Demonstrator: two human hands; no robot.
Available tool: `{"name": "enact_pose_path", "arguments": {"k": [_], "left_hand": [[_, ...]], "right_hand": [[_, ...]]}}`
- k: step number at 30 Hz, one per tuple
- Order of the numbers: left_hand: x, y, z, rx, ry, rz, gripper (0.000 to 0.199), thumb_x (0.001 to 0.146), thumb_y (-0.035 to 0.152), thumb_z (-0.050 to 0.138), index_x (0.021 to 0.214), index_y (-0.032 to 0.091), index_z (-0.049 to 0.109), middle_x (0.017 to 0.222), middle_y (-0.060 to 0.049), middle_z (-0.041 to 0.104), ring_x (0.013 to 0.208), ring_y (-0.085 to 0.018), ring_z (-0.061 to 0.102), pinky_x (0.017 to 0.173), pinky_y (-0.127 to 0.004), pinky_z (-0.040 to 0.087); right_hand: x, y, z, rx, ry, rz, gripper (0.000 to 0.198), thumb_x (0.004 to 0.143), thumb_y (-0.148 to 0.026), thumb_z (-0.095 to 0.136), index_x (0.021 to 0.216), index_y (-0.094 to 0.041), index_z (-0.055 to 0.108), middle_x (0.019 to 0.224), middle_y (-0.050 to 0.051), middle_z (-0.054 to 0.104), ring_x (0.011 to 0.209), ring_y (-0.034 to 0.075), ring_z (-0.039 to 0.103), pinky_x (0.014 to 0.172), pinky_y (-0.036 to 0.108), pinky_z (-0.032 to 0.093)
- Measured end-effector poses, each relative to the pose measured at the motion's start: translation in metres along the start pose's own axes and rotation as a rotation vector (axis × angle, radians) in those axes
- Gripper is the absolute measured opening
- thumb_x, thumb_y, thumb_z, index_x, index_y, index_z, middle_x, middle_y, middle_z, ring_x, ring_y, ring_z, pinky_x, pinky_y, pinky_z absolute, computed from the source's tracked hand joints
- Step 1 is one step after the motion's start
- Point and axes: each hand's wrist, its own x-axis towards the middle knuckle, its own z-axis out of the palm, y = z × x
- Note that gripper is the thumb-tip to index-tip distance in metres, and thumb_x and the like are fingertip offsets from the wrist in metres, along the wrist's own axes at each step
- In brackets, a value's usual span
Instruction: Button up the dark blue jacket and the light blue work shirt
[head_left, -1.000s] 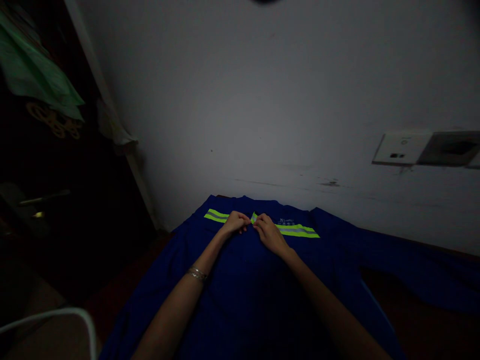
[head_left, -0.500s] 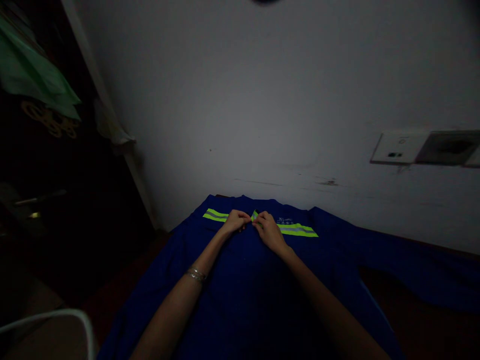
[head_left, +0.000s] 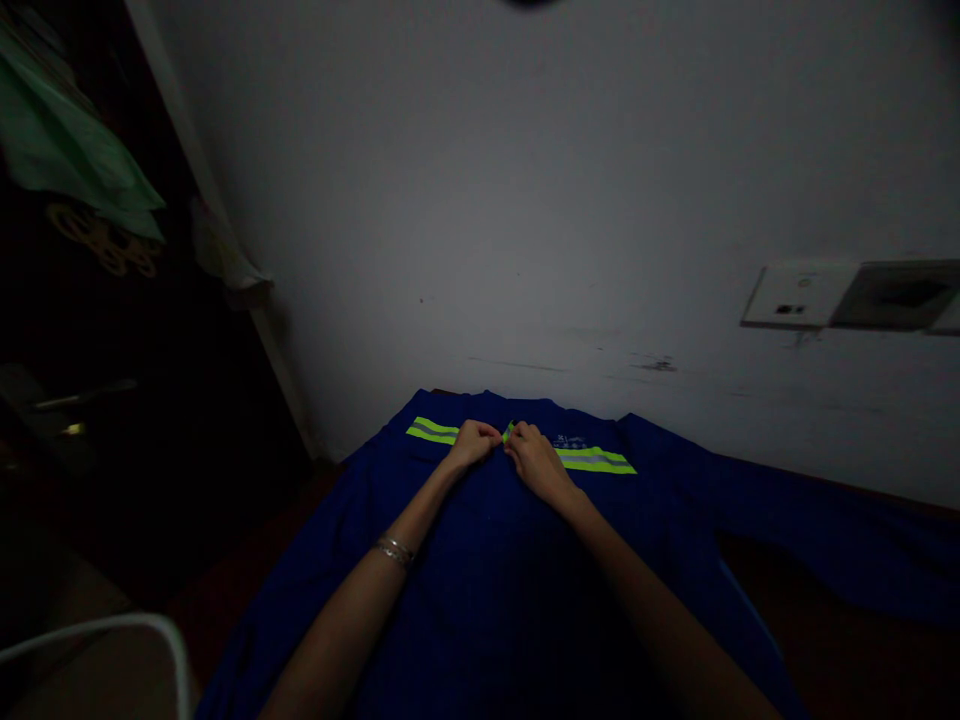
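A blue work jacket [head_left: 480,560] lies spread out, its collar end toward the wall and one sleeve stretched to the right. Yellow-green reflective strips [head_left: 598,460] with a grey middle line cross its chest, and pale printing shows just above the right strip. At the centre front, my left hand [head_left: 474,443] pinches the jacket's edge. Close beside it, my right hand [head_left: 534,458] pinches the other side, where a small piece of the strip stands up between the hands. The fingertips hide whatever fastening is there. Bracelets circle my left wrist.
Behind the jacket rises a pale wall [head_left: 510,220] with scuff marks and a socket panel [head_left: 799,296] at right. On the left is a dark door [head_left: 172,420] with a handle and hanging green cloth [head_left: 71,140]. A white curved bar [head_left: 150,622] stands at lower left.
Both hands keep their pinch at the centre of the jacket. The right hand's fingers have shifted very slightly; the jacket lies as before.
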Motion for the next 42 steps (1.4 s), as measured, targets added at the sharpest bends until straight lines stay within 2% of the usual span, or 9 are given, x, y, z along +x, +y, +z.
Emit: {"name": "enact_pose_path", "arguments": {"k": [6, 10, 13, 16, 24, 30, 36, 42], "left_hand": [[-0.002, 0.002, 0.0, -0.003, -0.008, 0.008, 0.015, 0.075, 0.011, 0.053, 0.08, 0.007, 0.067, 0.037, 0.007, 0.04, 0.031, -0.003, 0.031, 0.035, -0.017, 0.023], [-0.002, 0.003, -0.002, -0.001, -0.026, 0.017, 0.015, 0.075, 0.011, 0.054, 0.081, 0.007, 0.067, 0.037, 0.008, 0.04, 0.031, -0.004, 0.032, 0.035, -0.017, 0.024], [-0.002, 0.005, -0.003, 0.006, -0.036, 0.021, 0.015, 0.075, 0.012, 0.053, 0.079, 0.008, 0.067, 0.037, 0.008, 0.04, 0.031, -0.004, 0.031, 0.035, -0.016, 0.025], [-0.004, 0.007, -0.004, 0.016, -0.045, 0.023, 0.014, 0.074, 0.012, 0.055, 0.078, 0.008, 0.068, 0.037, 0.008, 0.041, 0.03, -0.003, 0.032, 0.034, -0.016, 0.025], [-0.004, 0.006, -0.008, 0.074, -0.113, 0.019, 0.018, 0.069, 0.023, 0.063, 0.079, 0.01, 0.07, 0.041, 0.005, 0.048, 0.034, -0.004, 0.038, 0.036, -0.015, 0.029], [0.001, 0.002, -0.027, 0.109, -0.178, 0.056, 0.021, 0.068, 0.025, 0.063, 0.08, 0.01, 0.07, 0.049, 0.001, 0.054, 0.04, -0.005, 0.044, 0.039, -0.015, 0.033], [0.009, -0.01, -0.033, 0.244, -0.218, 0.163, 0.021, 0.067, 0.02, 0.059, 0.08, 0.009, 0.07, 0.05, 0.002, 0.054, 0.039, -0.005, 0.041, 0.039, -0.016, 0.031], [0.007, -0.011, -0.024, 0.327, -0.165, 0.301, 0.022, 0.065, 0.016, 0.059, 0.081, 0.01, 0.071, 0.066, -0.002, 0.065, 0.056, -0.009, 0.051, 0.05, -0.016, 0.036]], "right_hand": [[0.0, 0.001, -0.002, 0.031, 0.064, 0.055, 0.011, 0.083, -0.019, 0.049, 0.089, -0.02, 0.058, 0.095, 0.01, 0.053, 0.087, 0.022, 0.049, 0.072, 0.034, 0.045], [0.0, 0.003, -0.003, 0.123, 0.121, 0.051, 0.028, 0.081, -0.017, 0.05, 0.109, -0.02, 0.053, 0.109, 0.009, 0.051, 0.098, 0.022, 0.048, 0.079, 0.034, 0.046], [0.001, 0.005, -0.001, 0.156, 0.095, -0.019, 0.035, 0.081, -0.013, 0.048, 0.115, -0.02, 0.051, 0.119, 0.009, 0.05, 0.103, 0.021, 0.048, 0.084, 0.035, 0.044], [0.001, 0.008, 0.001, 0.158, 0.043, -0.037, 0.037, 0.08, -0.013, 0.05, 0.116, -0.02, 0.051, 0.11, 0.008, 0.056, 0.098, 0.019, 0.051, 0.083, 0.033, 0.043], [-0.002, 0.012, 0.004, 0.16, 0.016, -0.032, 0.026, 0.081, -0.016, 0.053, 0.106, -0.018, 0.057, 0.094, 0.007, 0.057, 0.09, 0.02, 0.05, 0.079, 0.032, 0.044], [-0.004, 0.012, 0.005, 0.135, 0.0, -0.045, 0.017, 0.082, -0.015, 0.052, 0.095, -0.018, 0.062, 0.088, 0.006, 0.055, 0.086, 0.019, 0.05, 0.076, 0.03, 0.046], [-0.005, 0.011, 0.0, 0.072, -0.019, -0.046, 0.013, 0.082, -0.018, 0.053, 0.091, -0.02, 0.062, 0.089, 0.005, 0.056, 0.087, 0.019, 0.049, 0.072, 0.028, 0.045], [-0.006, 0.007, -0.006, 0.011, -0.009, -0.024, 0.011, 0.083, -0.021, 0.052, 0.09, -0.02, 0.061, 0.089, 0.005, 0.057, 0.087, 0.019, 0.05, 0.069, 0.027, 0.044]]}}
